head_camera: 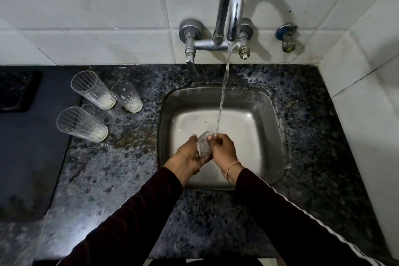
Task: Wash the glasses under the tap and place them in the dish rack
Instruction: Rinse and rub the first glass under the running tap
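Note:
Over the steel sink I hold a clear glass between both hands. My left hand grips its lower part. My right hand has its fingers curled at the glass rim, where the water stream from the chrome tap lands. Three more clear glasses stand on the granite counter left of the sink: a ribbed one at the back, a dotted one beside it and a ribbed one nearer me. All three have whitish residue at the bottom.
A dark mat or tray covers the counter at the far left. The tap's valves and a separate small valve stick out of the tiled wall. A tiled side wall closes the right side.

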